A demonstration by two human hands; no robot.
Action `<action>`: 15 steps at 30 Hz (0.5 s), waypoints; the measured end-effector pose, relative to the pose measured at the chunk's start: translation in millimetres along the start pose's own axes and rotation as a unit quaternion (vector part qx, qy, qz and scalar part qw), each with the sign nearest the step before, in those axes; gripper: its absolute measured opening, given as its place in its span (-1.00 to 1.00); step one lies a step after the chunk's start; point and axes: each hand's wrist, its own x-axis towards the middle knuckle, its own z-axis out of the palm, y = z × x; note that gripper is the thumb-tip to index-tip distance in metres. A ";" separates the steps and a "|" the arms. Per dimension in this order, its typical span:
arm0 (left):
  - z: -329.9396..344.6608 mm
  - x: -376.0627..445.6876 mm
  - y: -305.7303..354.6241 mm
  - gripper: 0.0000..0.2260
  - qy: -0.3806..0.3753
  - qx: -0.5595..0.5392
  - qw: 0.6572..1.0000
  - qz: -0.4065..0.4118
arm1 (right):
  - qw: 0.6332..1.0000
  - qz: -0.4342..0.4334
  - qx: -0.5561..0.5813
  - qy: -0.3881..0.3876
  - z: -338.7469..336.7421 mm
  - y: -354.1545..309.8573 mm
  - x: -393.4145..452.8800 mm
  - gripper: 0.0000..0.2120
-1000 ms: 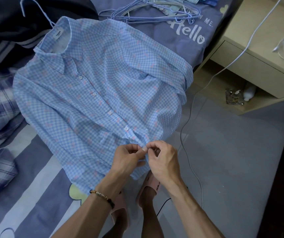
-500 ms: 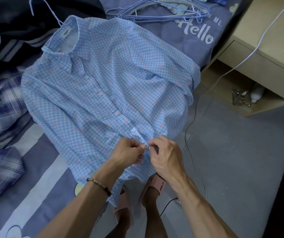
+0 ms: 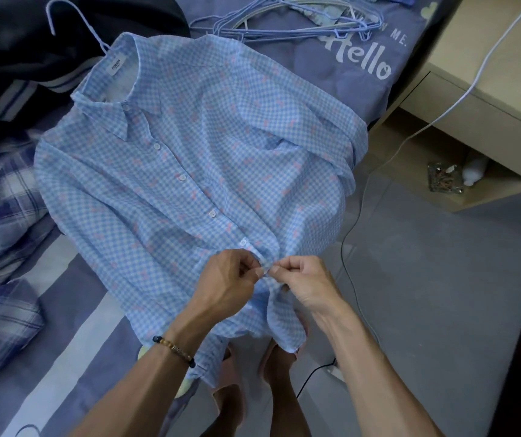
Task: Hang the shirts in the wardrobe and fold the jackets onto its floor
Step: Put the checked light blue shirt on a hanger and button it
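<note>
Head view, one frame. The blue checked shirt (image 3: 196, 171) lies front-up on the bed (image 3: 73, 339), collar toward the far left, hem hanging over the near edge of the bed above my feet. A hanger hook (image 3: 73, 23) sticks out of the collar. The buttons I can see on the placket look fastened from the collar downward.

Left hand (image 3: 224, 285): grip closed, thumb and curled fingers pinching the shirt's front edge just below the lowest visible button. Beaded bracelet (image 3: 174, 348) on that wrist.

Right hand (image 3: 306, 282): grip closed as well, fingertips pinching the opposite front edge. The two pinches touch at the placket. I cannot tell whether a button sits between the fingers.

Surroundings: a pile of wire hangers (image 3: 287, 20) on the bed beyond the shirt, near the "Hello" print. Plaid cloth (image 3: 3, 197) bunched at the left of the shirt, dark clothing (image 3: 16, 36) above it. A pale bedside cabinet (image 3: 486, 99) stands right of the bed; a white cable (image 3: 461, 96) runs across it and down to the grey floor (image 3: 442, 294).
</note>
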 end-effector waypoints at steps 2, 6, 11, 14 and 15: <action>-1.6 0.8 0.7 -0.80 -0.021 0.009 1.000 0.003 | 0.997 -0.057 -0.043 -0.005 -1.7 3.5 1.0 -0.84; 2.8 0.5 1.8 -0.83 -0.039 -0.025 0.999 0.027 | 0.991 -0.083 -0.093 0.037 -0.6 10.1 5.4 -0.76; 5.7 3.5 7.5 -0.84 0.019 -0.166 0.984 -0.058 | 0.997 -0.071 -0.016 -0.007 4.3 15.7 5.8 -0.69; 1.9 10.4 11.5 -0.84 0.028 -0.224 0.968 -0.110 | 0.996 -0.055 -0.008 -0.075 -4.2 24.0 0.0 -0.72; 0.4 14.5 12.4 -0.84 0.038 -0.230 0.965 -0.119 | 0.995 -0.060 -0.026 -0.077 -8.5 26.7 -0.5 -0.80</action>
